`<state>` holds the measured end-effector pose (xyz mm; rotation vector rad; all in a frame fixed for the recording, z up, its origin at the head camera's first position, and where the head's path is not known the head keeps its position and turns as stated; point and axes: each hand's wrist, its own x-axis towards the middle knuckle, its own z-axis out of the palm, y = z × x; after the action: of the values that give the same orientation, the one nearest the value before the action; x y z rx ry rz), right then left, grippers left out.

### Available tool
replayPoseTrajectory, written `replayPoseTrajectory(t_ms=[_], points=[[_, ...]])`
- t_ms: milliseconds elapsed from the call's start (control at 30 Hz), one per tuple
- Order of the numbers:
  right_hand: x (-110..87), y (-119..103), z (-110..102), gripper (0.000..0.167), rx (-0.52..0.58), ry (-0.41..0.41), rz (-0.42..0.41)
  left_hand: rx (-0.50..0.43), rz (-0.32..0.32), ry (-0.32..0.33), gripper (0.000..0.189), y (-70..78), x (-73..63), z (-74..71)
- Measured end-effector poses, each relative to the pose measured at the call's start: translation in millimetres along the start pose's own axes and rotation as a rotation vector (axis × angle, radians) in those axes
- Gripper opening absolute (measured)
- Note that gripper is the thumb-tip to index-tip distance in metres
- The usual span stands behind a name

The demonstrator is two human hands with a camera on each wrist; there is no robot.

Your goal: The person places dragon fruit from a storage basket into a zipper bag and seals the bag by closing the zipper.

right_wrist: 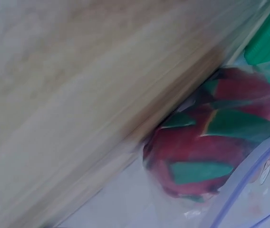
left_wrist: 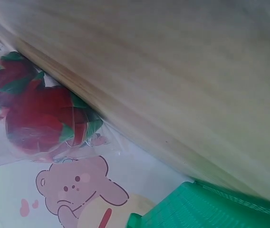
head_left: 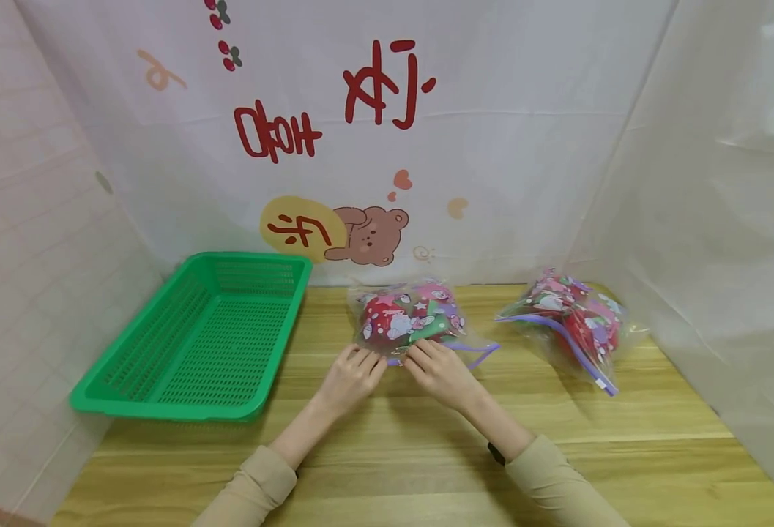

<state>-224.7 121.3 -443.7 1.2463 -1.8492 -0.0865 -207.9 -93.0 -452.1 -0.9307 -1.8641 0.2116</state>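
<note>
A clear zip bag [head_left: 396,322] printed with cartoon figures lies on the table with its purple zip edge toward me. Inside it are red things with green scales that look like dragon fruits [left_wrist: 40,118]; the right wrist view also shows these dragon fruits [right_wrist: 197,156] through the plastic. My left hand [head_left: 352,377] pinches the bag's near edge, left of its middle. Just to the right, my right hand [head_left: 441,372] pinches the same edge by the purple zip [right_wrist: 249,180], which runs on past it to the right. My fingertips are partly hidden behind the knuckles.
A green plastic basket [head_left: 281,344] with slotted walls stands on the left of the wooden table [head_left: 387,468]. Another filled zip bag [head_left: 574,318] with a purple zip lies at the right. White printed cloth [head_left: 512,146] rises behind the table and along its sides.
</note>
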Motion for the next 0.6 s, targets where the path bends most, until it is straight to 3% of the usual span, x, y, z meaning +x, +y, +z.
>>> replayPoseTrajectory(t_ms=[100, 367, 600], points=[[-2.8, 4.5, -2.7, 0.008, 0.082, -0.012, 0.044, -0.012, 0.004, -0.006, 0.037, 0.3, 1.5, -0.3], [-4.5, 12.8, -6.6, 0.027, 0.267, -0.033, 0.106, -0.007, 0.024, 0.038, 0.029, -2.0, 0.4, 1.8], [-5.0, 12.2, -7.5, 0.017, 0.287, -0.016, 0.123, -0.008, 0.037, 0.034, 0.024, -1.8, -1.5, 1.5]])
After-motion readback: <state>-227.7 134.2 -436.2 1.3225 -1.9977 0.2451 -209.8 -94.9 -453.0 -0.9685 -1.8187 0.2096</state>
